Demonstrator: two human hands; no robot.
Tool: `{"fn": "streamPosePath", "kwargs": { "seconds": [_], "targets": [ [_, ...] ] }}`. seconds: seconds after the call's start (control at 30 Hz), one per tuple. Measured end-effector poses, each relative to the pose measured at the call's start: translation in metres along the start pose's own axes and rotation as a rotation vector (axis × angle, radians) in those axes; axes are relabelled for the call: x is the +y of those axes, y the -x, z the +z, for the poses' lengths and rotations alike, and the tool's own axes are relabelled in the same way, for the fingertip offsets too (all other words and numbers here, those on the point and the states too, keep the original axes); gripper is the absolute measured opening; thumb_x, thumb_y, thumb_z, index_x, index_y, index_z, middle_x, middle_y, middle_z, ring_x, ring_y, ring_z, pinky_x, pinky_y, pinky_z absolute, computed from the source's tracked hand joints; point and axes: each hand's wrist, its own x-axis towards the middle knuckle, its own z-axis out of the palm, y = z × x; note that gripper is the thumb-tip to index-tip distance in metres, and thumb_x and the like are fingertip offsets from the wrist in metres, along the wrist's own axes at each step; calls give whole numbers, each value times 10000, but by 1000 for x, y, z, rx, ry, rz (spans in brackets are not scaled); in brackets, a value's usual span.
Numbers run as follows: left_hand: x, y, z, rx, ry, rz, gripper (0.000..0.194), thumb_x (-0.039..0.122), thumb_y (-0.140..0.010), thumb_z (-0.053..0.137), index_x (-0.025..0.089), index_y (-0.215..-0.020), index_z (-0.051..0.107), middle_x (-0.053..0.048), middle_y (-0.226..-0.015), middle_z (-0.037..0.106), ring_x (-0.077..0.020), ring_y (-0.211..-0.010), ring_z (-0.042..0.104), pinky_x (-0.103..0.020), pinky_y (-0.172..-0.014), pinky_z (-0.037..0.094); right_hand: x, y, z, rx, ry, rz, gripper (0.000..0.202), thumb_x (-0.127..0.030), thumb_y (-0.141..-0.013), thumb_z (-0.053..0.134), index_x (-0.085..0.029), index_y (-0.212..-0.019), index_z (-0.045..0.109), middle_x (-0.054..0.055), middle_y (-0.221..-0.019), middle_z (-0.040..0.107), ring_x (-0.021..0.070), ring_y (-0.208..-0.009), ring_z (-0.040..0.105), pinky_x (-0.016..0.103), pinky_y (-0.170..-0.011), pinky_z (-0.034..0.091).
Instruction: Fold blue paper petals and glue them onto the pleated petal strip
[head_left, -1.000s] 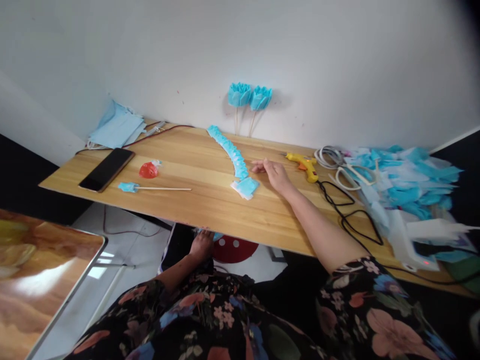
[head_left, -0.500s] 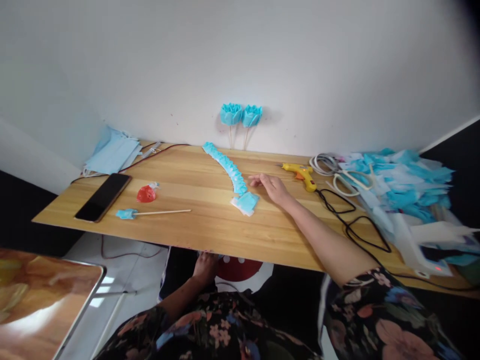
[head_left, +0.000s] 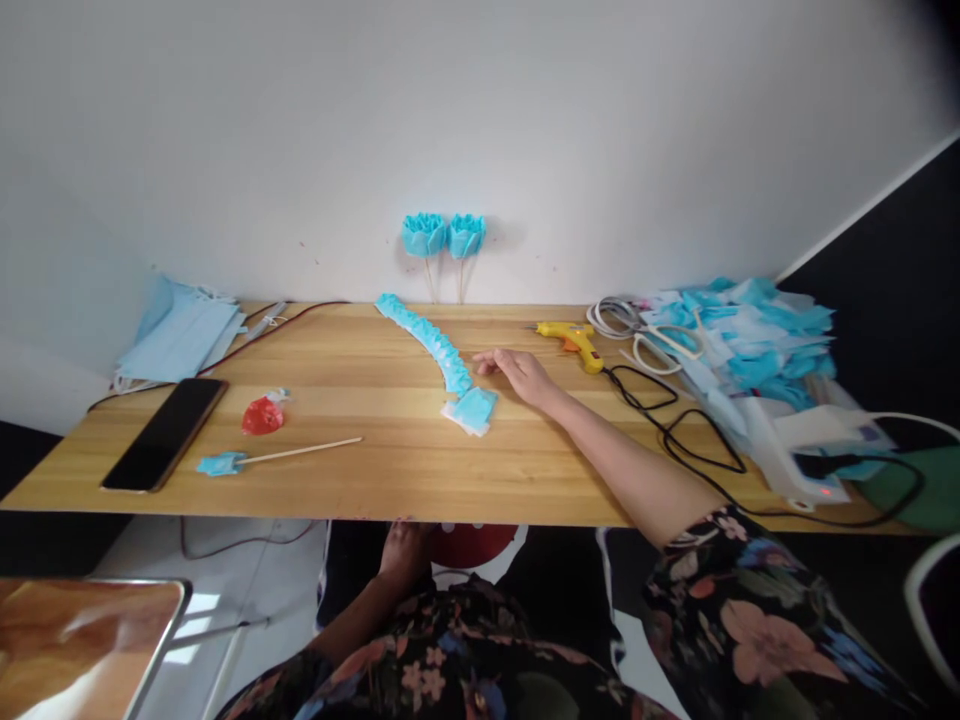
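Note:
My right hand (head_left: 520,375) rests on the wooden table with its fingers loosely bent and apart, holding nothing. Just left of its fingertips runs a curved row of overlapping blue fabric pieces (head_left: 427,340). At the near end of that row lies a small stack of blue and white fabric squares (head_left: 474,410). My left hand (head_left: 405,548) is low by my lap at the table's front edge, its fingers hidden under the edge. Further left lies a thin wooden stick (head_left: 304,450) with blue fabric (head_left: 221,463) wrapped at its end.
Two blue fabric flowers (head_left: 424,235) on sticks lean on the wall. A yellow glue gun (head_left: 571,340), scissors (head_left: 667,350), a blue fabric pile (head_left: 765,335) and a power strip (head_left: 799,470) are right. A phone (head_left: 165,433), red wrapper (head_left: 264,415) and face masks (head_left: 180,333) are left.
The camera view has turned slightly, so the table shows a little further left and straighter. Both hands and the things on the table stay about where they were.

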Motion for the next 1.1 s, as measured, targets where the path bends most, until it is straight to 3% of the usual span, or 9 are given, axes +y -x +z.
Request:
{"fn": "streamPosePath", "kwargs": {
  "seconds": [0.23, 0.43, 0.6, 0.97, 1.1],
  "targets": [
    [-1, 1, 6, 26, 12, 8, 461, 172, -976, 460, 211, -1397, 645, -168, -1286, 683, -331, -1266, 583, -512, -1180, 336, 1, 1, 0, 5, -6, 20, 759, -798, -946, 361, -196, -1101, 796, 88, -956, 800, 221, -922, 742, 394, -945, 558],
    [2, 3, 1, 62, 17, -17, 444, 195, -961, 484, 247, -1367, 657, -169, -1303, 670, -360, -1278, 558, -616, -1181, 275, 6, -1, 0, 29, -16, 35, 752, -815, -929, 371, -213, -1052, 803, 85, -939, 797, 225, -906, 741, 396, -926, 572],
    [5, 6, -8, 82, 50, -8, 438, 196, -965, 470, 229, -1360, 656, -154, -1309, 673, -337, -1285, 561, -571, -1198, 275, 4, -2, 0, 31, -47, 58, 760, -832, -909, 393, -209, -1050, 804, 87, -929, 804, 228, -895, 745, 405, -925, 580],
    [-5, 21, -16, 264, 158, 50, 450, 192, -944, 517, 150, -1375, 636, -182, -1345, 662, -327, -1343, 538, -523, -1229, 313, 6, -1, 0, 52, -68, 54, 733, -820, -910, 420, -208, -1048, 800, 86, -921, 804, 231, -894, 747, 413, -914, 589],
    [-5, 24, -20, 346, 263, 98, 412, 180, -942, 511, 177, -1312, 691, -156, -1321, 692, -324, -1319, 575, -505, -1195, 384, 3, -1, 1, 63, -75, 68, 758, -850, -887, 415, -214, -1032, 803, 87, -910, 805, 236, -887, 748, 422, -910, 593]
  ]
}}
